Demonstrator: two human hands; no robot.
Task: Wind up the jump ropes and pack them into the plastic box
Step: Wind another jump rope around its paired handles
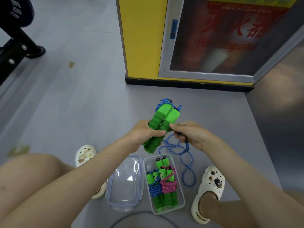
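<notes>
The left hand (144,134) grips a pair of green foam handles (164,120) held side by side. Its thumb is pressed across their front and its fingers are curled round the back, so the upper halves stick out above the fist and the lower ends below it. The blue rope (186,163) bunches at the tops of the handles, well above the fingers. The right hand (192,135) is just beside the handles, its fingers curled together and pinching the rope, with the forefinger tip touching the right-hand handle. From that pinch the rope hangs in loose loops onto the grey floor (82,104). Below both hands stands the clear plastic box (181,200), holding a blue-wound bundle (155,189) and a pink-wound bundle (168,185) touching each other. Its lid (125,183) lies just beside it, under the left forearm.
</notes>
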